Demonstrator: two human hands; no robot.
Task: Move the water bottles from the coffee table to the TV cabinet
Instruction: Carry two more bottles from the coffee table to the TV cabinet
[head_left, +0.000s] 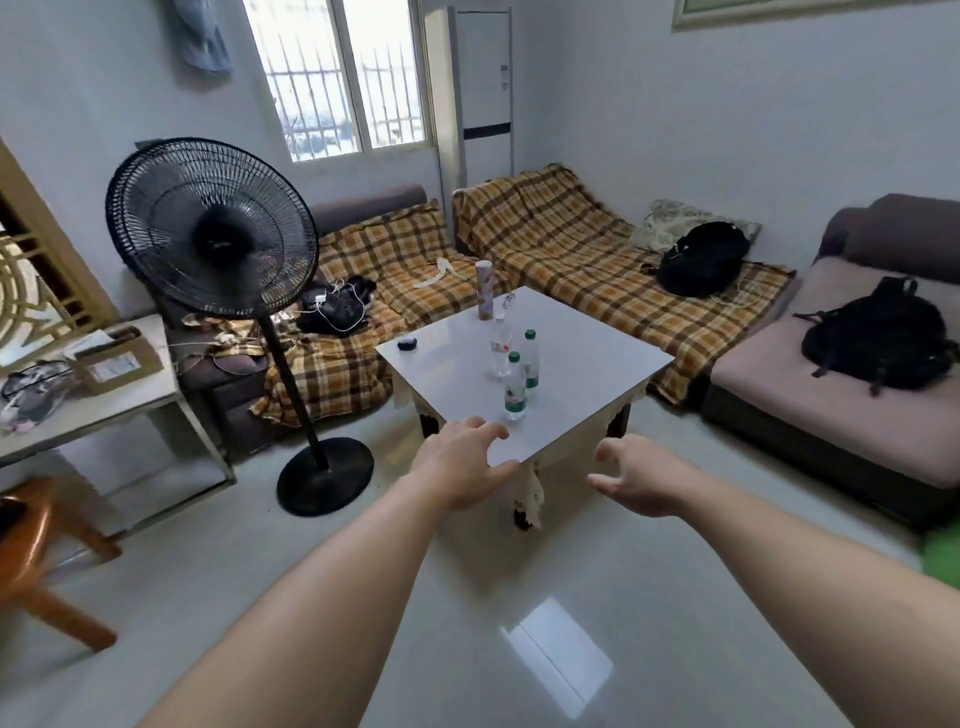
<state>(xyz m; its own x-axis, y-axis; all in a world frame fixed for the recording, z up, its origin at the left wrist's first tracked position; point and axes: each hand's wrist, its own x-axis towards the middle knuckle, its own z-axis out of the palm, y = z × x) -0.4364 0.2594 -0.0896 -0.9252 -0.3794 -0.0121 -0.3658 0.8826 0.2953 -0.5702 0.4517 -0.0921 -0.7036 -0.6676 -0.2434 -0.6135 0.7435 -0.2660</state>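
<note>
- Your left hand (464, 464) reached forward with fingers spread wide and held nothing; in this view it overlapped the near corner of the worktop (582, 358).
- Your right hand (641, 480) was also wide and empty, hanging just beside that same corner, over the floor (519, 613).
- Three water bottles stood upright on the white worktop, close together near its middle: the nearest green-capped bottle (515, 387) was just beyond your left fingertips, a second green-capped bottle (530, 359) stood behind it, and a clear bottle (501, 345) stood beside those two.
- A tall patterned tube (485, 290) stood at the far corner, and a small dark round object (407, 343) lay near the left edge.
- A black standing fan (213, 228) stood on the floor left of the worktop.
</note>
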